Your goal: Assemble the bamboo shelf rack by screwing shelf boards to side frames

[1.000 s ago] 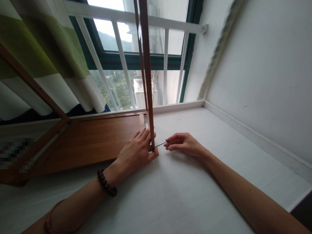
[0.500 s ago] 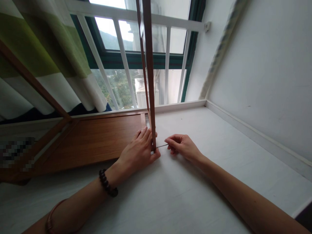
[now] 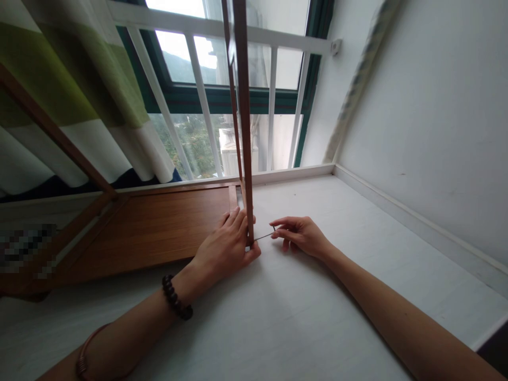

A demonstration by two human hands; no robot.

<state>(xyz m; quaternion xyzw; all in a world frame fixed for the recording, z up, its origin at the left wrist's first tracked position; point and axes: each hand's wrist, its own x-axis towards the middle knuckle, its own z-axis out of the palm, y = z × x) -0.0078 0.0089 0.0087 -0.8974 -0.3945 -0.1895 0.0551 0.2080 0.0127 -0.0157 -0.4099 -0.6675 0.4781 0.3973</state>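
The wooden post serves as reference. The left hand is clasped about its foot, thumb on the near side, fingers beyond. The right hand, just right of the post, pinches the bent end of a thin metal key, whose other end reaches the post's foot; the seat itself is too small to verify. In my judgement, sound practice is to align the key squarely with its presumed socket, seat it fully before applying force, turn in short strokes and brace the post against twisting. A wooden panel adjoins the post on its left. A smooth white surface extends to its right. Beyond it stand a white railing and a green-framed window; a striped curtain hangs to its left.
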